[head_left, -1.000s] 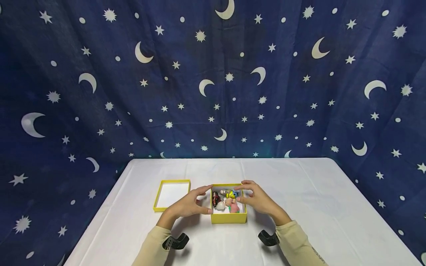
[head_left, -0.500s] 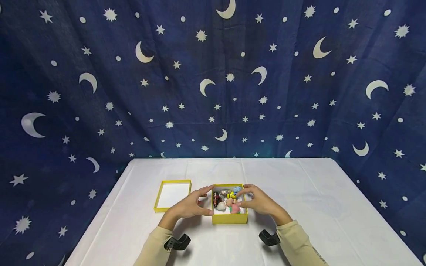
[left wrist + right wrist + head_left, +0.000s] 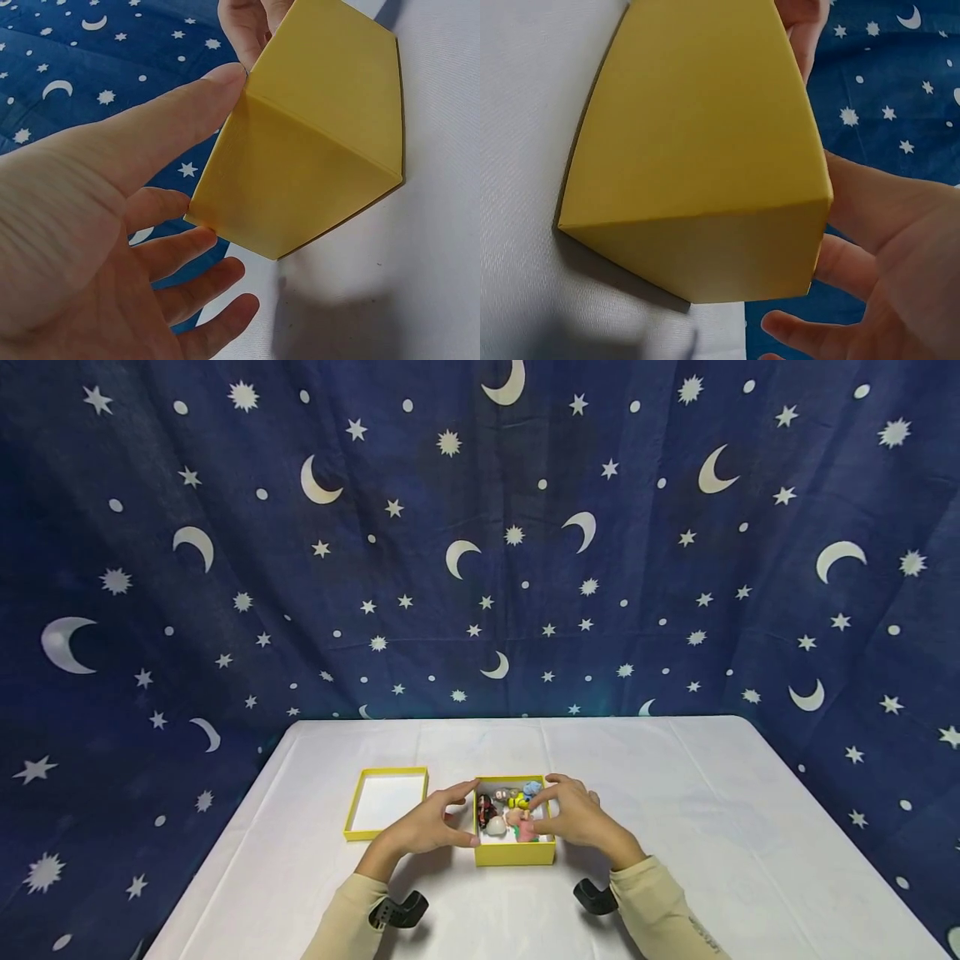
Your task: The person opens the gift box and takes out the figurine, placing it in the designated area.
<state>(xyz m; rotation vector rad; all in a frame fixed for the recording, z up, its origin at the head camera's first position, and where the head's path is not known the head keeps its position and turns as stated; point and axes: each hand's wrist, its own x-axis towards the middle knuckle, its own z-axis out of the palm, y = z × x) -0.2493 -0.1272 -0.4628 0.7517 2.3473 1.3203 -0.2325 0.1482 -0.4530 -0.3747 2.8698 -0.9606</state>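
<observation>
A yellow box [image 3: 514, 855] stands on the table with its top uncovered and several small toy figures inside. At its left lie a dark red-and-black figure [image 3: 486, 811] and a whitish rounded one [image 3: 496, 827]. A pink figure [image 3: 527, 832] is at the front right, behind it a yellow-and-black one [image 3: 517, 800] and a blue one [image 3: 532, 790]. My left hand [image 3: 423, 823] touches the box's left rim with thumb and index finger, the other fingers spread. My right hand [image 3: 581, 817] reaches over the right rim, thumb and index finger apart above the pink figure. Its fingertips are hidden in the wrist view.
A shallow yellow-rimmed lid [image 3: 386, 771], white inside, lies on the table left of the box. The white tablecloth [image 3: 675, 810] stretches out on both sides. A blue curtain [image 3: 480, 602] with moons and stars hangs behind the table.
My right hand has shifted slightly left and down, its thumb and index finger now over the pink figure. The left hand and the box look unchanged beside each other.
</observation>
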